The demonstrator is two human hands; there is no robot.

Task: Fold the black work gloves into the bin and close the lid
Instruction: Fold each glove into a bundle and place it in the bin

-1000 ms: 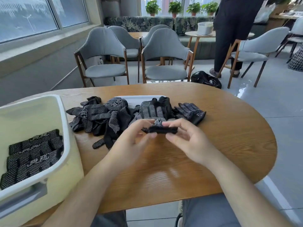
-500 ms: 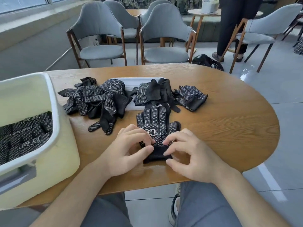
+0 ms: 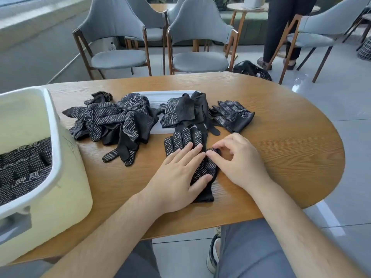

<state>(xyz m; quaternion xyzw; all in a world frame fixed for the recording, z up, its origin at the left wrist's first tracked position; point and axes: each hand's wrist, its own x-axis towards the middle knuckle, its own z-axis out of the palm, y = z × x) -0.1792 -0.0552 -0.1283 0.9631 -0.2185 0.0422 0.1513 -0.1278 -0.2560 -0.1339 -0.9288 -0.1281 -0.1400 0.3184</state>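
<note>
Lying folded in bin [image 3: 54, 137]: black gloves [image 3: 24, 167]; lid [image 3: 158, 96] under loose pile [image 3: 112, 119].

Café-style lounge or office break area, oval wood-grain surface [image 3: 281, 137], grey padded shell chairs on brown wooden legs [image 3: 197, 33], small round wooden table [image 3: 236, 6] behind, dark green bench sofa [image 3: 253, 29], glossy pale grey floor tiles [image 3: 351, 101], long window sill [image 3: 40, 15].

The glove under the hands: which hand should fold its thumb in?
Probably the right hand: its fingers pinch the thumb of the glove, while the left hand lies flat, pinning it.
</note>
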